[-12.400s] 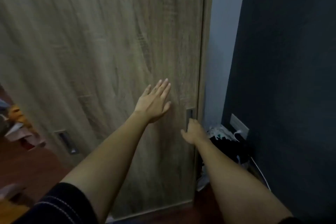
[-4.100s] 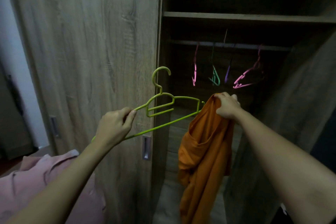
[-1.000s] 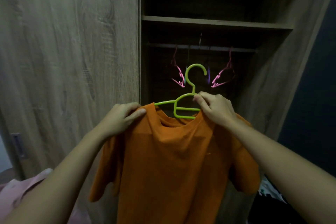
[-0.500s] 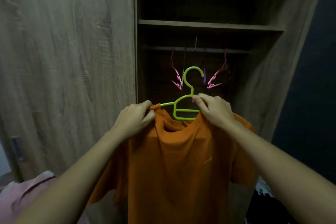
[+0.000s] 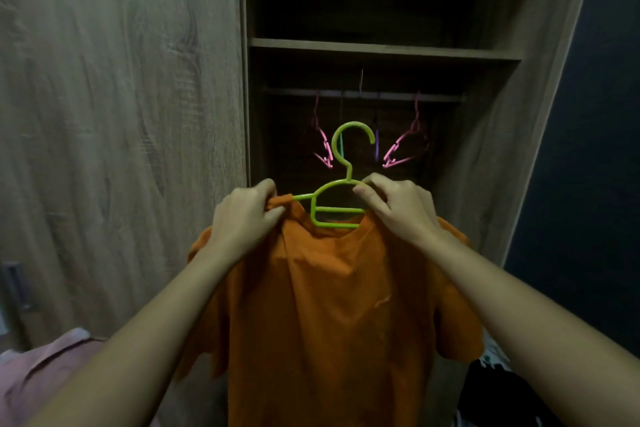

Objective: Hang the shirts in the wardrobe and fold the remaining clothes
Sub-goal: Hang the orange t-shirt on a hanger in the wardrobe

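An orange T-shirt hangs in front of me on a green plastic hanger, whose hook points up. My left hand pinches the shirt's left shoulder against the hanger's arm. My right hand grips the hanger's right arm together with the collar. Behind them the wardrobe stands open, and its rail carries pink hangers and a few others.
The wooden sliding door fills the left side. A pink garment lies at the lower left. Dark clothes sit at the lower right, beside a dark wall. A shelf spans the wardrobe above the rail.
My left hand has slid inward along the shirt's shoulder toward the collar, bunching fabric on the hanger's arm. The right hand keeps its grip.
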`<state>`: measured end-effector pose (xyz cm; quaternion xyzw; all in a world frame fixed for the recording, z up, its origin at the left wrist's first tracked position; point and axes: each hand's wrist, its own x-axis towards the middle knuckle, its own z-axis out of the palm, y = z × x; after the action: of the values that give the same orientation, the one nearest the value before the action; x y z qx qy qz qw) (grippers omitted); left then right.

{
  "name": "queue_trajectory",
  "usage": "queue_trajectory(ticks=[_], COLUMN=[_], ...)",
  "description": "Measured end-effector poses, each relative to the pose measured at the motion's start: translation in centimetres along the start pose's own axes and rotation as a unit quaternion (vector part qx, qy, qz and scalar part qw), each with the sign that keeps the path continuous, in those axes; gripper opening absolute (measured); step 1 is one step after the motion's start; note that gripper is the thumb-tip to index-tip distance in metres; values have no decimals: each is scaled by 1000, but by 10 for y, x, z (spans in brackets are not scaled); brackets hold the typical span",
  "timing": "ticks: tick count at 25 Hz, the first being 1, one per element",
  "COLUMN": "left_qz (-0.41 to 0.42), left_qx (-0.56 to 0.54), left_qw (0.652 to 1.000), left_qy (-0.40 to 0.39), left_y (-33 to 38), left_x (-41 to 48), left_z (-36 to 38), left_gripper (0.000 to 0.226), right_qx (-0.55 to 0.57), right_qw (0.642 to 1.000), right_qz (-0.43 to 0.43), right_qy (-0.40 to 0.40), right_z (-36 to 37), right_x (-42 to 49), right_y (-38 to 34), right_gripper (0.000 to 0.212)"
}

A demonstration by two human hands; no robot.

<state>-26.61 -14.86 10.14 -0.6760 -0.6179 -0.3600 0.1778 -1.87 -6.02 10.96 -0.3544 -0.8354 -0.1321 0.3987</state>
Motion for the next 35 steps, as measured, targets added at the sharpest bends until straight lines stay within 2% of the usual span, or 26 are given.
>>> queue_trajectory(ticks=[2, 5, 7, 9, 10, 12, 13, 14, 17, 18, 20, 22, 24, 25, 27, 29, 30, 31, 32, 34, 35], left_qz=[-26, -64, -81, -86, -83, -77, -79, -82, -100, -111, -128, -129, -131, -131, -125, -107, -98, -90, -85, -74, -67], left_qx=[-45, -109, -136, -195, -227, -260, -262, -254, -219, -212, -215, -215, -224, -229, -231, -232, -235, -243, -248, -255, -258], left_qw=[998, 992, 986, 968, 959, 955, 958, 962, 971, 971, 968, 968, 966, 964, 965, 967, 967, 965, 965, 962, 961], left_qy=[18, 9, -54, -135, -148, -116, -83, -49, -6, 1, 13, 7, -12, -17, -21, -23, -25, -30, -35, -60, -76], left_y=[-13, -35, -45, -52, -54, -59, -62, -66, -81, -87, -95, -97, -96, -94, -88, -80, -78, -74, -70, -62, -60], left_x=[5, 10, 10, 6, 4, 5, 6, 7, 8, 7, 6, 6, 7, 7, 10, 12, 12, 13, 13, 14, 14], left_z=[-11, -26, -31, -37, -40, -43, -46, -48, -56, -58, -60, -61, -60, -59, -58, -54, -52, -49, -47, -44, -45], left_gripper=[28, 26, 29, 43, 45, 31, 20, 12, 7, 12, 16, 15, 12, 11, 10, 8, 9, 9, 11, 13, 14], right_qx=[4, 71, 87, 74, 81, 105, 130, 167, 282, 288, 306, 324, 280, 236, 147, 126, 133, 138, 141, 153, 160], right_qw=[1000, 992, 986, 990, 992, 991, 986, 972, 881, 867, 856, 863, 890, 902, 921, 949, 965, 978, 984, 969, 962], right_qz=[-4, 65, 88, 81, 78, 78, 93, 130, 241, 247, 252, 272, 318, 336, 345, 288, 225, 156, 101, 72, 74], right_qy=[-1, -77, -109, -85, -57, -32, -56, -104, -293, -323, -331, -277, -170, -132, -103, -31, 8, 6, -39, -178, -207], right_z=[-6, -16, -16, -14, -13, -15, -15, -13, 1, 3, 5, 8, 13, 15, 15, 9, 3, -5, -13, -20, -20], right_x=[-4, -16, -22, -24, -22, -17, -16, -17, -38, -46, -59, -66, -68, -67, -55, -34, -21, -8, 5, 17, 19], right_y=[10, 39, 50, 53, 54, 56, 58, 61, 73, 79, 88, 93, 102, 106, 101, 84, 69, 55, 42, 22, 20], right_gripper=[58, 66, 56, 46, 45, 49, 52, 52, 47, 48, 33, 18, 16, 16, 31, 40, 41, 43, 42, 29, 21])
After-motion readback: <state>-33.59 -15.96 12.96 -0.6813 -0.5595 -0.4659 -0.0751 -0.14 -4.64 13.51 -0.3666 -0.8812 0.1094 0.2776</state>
